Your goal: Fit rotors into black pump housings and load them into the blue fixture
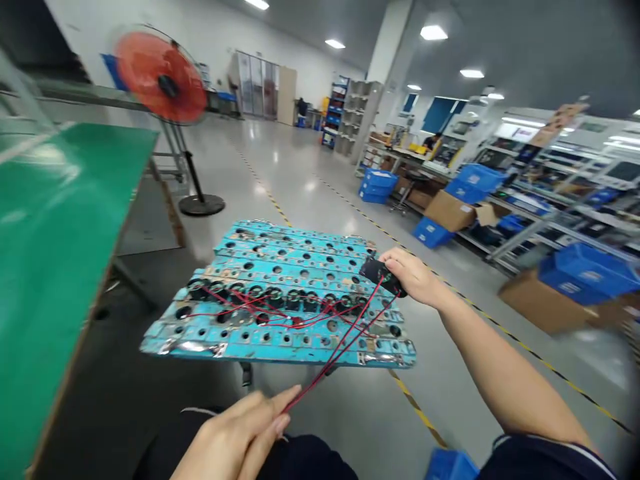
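A: ok what's closest to us?

B: the left hand (240, 433), just in front of the turquoise board full of round holes (310, 351). Its thumb and fingers are pinched together on some thin red wires (333, 360).

A: and where do those go?

B: up over the board's front right part to a small, chunky black part (379, 272) at the board's right edge. The right hand (413, 277) has that one, fingers closed around it. Can't tell if it's touching the board tho.

A: anything sitting on the board itself?

B: yep, a row of round black pieces (275, 297) set across it, with more red wire lying loosely over them.

A: what about further out?

B: left of the board there's a long table with a shiny green top (60, 213). Past the board's far left corner is a standing fan with a round orange-red head (150, 73). Beyond its far right corner you get stacked blue plastic crates (377, 185), and farther behind the board a tall grey shelf unit (351, 113).
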`<action>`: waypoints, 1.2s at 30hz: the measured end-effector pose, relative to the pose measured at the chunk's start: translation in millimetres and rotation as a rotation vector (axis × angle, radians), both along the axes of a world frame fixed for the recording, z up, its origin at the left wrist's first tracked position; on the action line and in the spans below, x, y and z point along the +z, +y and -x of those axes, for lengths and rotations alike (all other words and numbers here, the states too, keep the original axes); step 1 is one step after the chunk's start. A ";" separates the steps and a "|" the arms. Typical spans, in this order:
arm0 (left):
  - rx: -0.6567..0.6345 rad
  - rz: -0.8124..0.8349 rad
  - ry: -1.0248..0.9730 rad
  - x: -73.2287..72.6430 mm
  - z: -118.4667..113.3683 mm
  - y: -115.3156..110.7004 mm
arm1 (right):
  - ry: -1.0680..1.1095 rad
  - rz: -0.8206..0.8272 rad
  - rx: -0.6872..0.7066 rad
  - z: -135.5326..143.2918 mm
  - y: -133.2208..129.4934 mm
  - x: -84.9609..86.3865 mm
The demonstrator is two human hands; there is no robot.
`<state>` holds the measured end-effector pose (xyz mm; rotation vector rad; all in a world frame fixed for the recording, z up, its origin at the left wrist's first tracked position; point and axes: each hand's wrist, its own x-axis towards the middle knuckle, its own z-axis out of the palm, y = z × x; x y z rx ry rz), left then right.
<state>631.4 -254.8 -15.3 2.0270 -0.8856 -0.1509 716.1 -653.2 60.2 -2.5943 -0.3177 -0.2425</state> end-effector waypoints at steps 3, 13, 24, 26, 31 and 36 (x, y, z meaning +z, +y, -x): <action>-0.094 -0.174 0.046 -22.9 -35.0 -59.6 | 0.284 -0.044 -0.131 29.7 -77.1 -44.6; -0.032 -0.558 -0.171 -153.6 -101.3 -115.8 | 0.609 -0.110 -0.115 0.3 -116.7 -165.6; 0.009 -0.749 -0.326 -168.4 -109.6 -110.7 | 0.798 -0.035 0.016 -28.4 -113.4 -180.7; 0.019 -0.768 -0.352 -170.2 -108.3 -112.0 | 0.782 -0.035 0.018 -29.1 -111.1 -181.4; 0.072 -0.768 -0.381 -173.0 -108.0 -119.7 | 0.727 -0.065 -0.007 -29.2 -117.9 -186.2; 0.104 -0.733 -0.390 -179.3 -107.8 -125.0 | 0.700 -0.111 0.013 -22.9 -127.8 -193.7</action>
